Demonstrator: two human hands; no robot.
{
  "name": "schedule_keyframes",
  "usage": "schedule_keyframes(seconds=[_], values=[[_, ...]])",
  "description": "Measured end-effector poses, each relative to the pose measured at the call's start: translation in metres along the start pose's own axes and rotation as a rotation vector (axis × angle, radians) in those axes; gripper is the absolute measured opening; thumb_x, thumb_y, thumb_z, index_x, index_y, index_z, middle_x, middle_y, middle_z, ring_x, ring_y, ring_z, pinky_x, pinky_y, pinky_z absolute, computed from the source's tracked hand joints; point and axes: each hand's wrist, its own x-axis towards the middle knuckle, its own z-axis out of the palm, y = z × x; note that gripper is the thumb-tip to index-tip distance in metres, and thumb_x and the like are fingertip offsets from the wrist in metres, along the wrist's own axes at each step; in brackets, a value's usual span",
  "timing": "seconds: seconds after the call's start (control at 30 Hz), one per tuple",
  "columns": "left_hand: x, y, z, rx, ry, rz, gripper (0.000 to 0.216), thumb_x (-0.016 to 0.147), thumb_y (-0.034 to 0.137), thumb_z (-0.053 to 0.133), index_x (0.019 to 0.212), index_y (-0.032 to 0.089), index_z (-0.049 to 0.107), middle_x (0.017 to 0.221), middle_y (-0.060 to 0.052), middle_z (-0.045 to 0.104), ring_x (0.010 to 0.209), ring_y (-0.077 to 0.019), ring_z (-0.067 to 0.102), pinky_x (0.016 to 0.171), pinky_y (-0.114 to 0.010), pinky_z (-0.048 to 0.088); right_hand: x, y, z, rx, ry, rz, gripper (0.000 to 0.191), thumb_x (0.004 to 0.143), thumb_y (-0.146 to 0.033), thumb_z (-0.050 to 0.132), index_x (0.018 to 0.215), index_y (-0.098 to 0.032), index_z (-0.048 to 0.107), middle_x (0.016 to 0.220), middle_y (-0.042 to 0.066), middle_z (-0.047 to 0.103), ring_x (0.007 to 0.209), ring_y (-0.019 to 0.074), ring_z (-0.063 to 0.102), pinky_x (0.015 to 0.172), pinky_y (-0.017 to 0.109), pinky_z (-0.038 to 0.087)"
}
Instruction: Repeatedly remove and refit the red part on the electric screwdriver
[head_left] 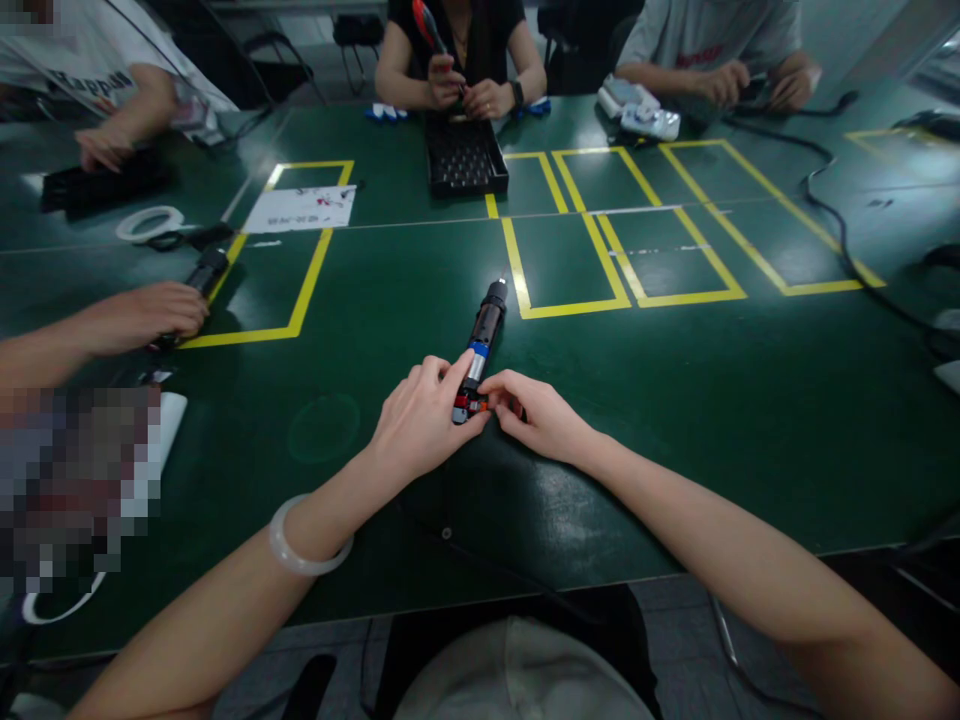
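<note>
A slim black power tool with a metal tip lies on the green table, pointing away from me. Its housing looks open toward my end, showing a blue band, a silver cylinder and small red and orange parts. My left hand wraps over the near end, thumb along the silver section, holding it against the table. From the right, the thumb and forefinger of my right hand come together at the small orange part on the tool's side. The fingertips partly hide what they pinch.
Yellow tape marks rectangles on the green table. Across from me, a person works over a black tray. At left, a co-worker's hand rests on a similar black tool. A paper sheet, tape roll and black cable lie about.
</note>
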Motion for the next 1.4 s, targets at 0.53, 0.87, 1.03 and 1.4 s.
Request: schedule_keyframes(seconds=[0.53, 0.87, 1.03, 1.4], values=[[0.003, -0.126, -0.012, 0.068, 0.048, -0.375, 0.078, 0.082, 0.068, 0.052, 0.145, 0.022, 0.048, 0.121, -0.019, 0.053, 0.110, -0.0391, 0.054, 0.089, -0.050, 0.045, 0.000, -0.003, -0.003, -0.045, 0.008, -0.013, 0.024, 0.087, -0.009, 0.048, 0.107, -0.018, 0.058, 0.094, 0.004, 0.062, 0.073, 0.0122, 0.055, 0.068, 0.025, 0.045], [-0.006, -0.217, -0.024, 0.144, 0.030, -0.643, 0.077, 0.086, 0.070, 0.042, 0.140, 0.015, 0.049, 0.112, -0.012, 0.055, 0.102, -0.0306, 0.052, 0.085, -0.041, 0.045, 0.000, -0.004, -0.003, -0.091, -0.016, -0.017, 0.019, 0.091, -0.012, 0.049, 0.105, -0.018, 0.060, 0.094, 0.004, 0.062, 0.073, 0.0121, 0.055, 0.068, 0.025, 0.044], [-0.012, -0.218, -0.017, 0.107, 0.110, -0.706, 0.070, 0.091, 0.065, 0.037, 0.141, 0.018, 0.044, 0.115, -0.011, 0.055, 0.105, -0.0315, 0.051, 0.087, -0.045, 0.043, 0.001, -0.003, -0.002, -0.107, -0.023, -0.020, 0.018, 0.092, -0.013, 0.050, 0.105, -0.018, 0.061, 0.095, 0.004, 0.062, 0.074, 0.0120, 0.055, 0.067, 0.025, 0.044], [-0.016, -0.212, -0.009, 0.037, 0.210, -0.735, 0.060, 0.088, 0.067, 0.040, 0.117, 0.016, 0.052, 0.111, -0.008, 0.053, 0.107, -0.0308, 0.051, 0.083, -0.042, 0.037, 0.001, -0.004, -0.003, -0.100, -0.036, -0.013, 0.017, 0.090, -0.011, 0.051, 0.100, -0.018, 0.062, 0.093, 0.003, 0.061, 0.073, 0.0120, 0.055, 0.068, 0.024, 0.044]])
